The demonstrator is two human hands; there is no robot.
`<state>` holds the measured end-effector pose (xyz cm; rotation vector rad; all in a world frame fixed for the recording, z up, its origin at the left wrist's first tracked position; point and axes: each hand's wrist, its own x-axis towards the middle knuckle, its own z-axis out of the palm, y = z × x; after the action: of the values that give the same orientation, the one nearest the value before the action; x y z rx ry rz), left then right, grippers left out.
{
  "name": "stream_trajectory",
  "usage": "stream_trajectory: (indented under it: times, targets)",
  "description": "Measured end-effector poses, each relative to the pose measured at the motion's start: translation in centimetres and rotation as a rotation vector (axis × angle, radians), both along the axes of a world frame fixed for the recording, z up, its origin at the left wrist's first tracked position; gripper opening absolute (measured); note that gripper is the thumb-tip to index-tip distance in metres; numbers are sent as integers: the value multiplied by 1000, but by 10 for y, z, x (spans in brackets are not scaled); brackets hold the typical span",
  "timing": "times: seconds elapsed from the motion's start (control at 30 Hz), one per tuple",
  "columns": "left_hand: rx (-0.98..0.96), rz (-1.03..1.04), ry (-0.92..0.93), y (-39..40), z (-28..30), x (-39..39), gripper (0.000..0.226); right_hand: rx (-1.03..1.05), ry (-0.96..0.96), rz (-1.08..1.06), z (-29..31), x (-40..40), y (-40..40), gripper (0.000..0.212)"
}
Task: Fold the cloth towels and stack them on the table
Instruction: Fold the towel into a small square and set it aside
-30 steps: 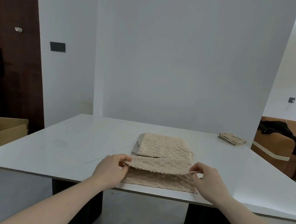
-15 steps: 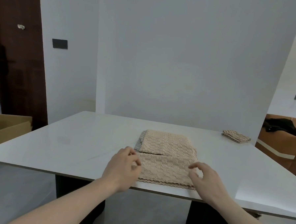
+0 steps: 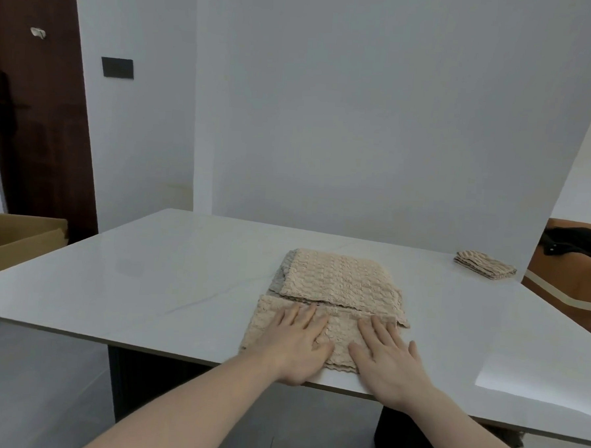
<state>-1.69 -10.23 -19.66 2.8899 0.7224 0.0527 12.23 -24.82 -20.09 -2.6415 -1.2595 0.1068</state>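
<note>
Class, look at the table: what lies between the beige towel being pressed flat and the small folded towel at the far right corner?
In the head view, only bare white table separates the pressed towel from the folded towel.

One head-worn view looks forward and down across the table (image 3: 154,285) from its near edge

White table (image 3: 168,272) bearing beige towels (image 3: 338,287) and folded stack (image 3: 484,264).

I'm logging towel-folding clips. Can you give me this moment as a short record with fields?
surface: white table
towel in work: beige towel at the near edge, folded over, lying flat
left hand: open, palm down on the towel
right hand: open, palm down on the towel
behind it: unfolded towels, beige over grey
finished: folded stack, far right corner
</note>
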Motion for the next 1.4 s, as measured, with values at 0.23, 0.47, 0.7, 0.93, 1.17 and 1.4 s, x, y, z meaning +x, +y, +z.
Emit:
stream_trajectory:
  times: [0.23,0.47,0.7,0.93,1.17,1.4]
  targets:
    - [-50,112,44,42,3,-22,71,28,16,-2,-1,-1,-2,68]
    - [-66,254,-39,72,-3,-53,74,58,29,11,1,-3,-5,68]
    - [-107,275,-181,72,-8,-56,77,512,273,-264,16,5,-16,66]
    - [-126,263,-190,70,-6,-59,75,362,381,-411,33,18,-15,84]
    - [-132,253,-202,68,-4,-60,74,356,461,-457,38,24,-9,26]
    - [-159,258,-231,68,-3,-61,75,624,684,-422,45,29,-18,20]
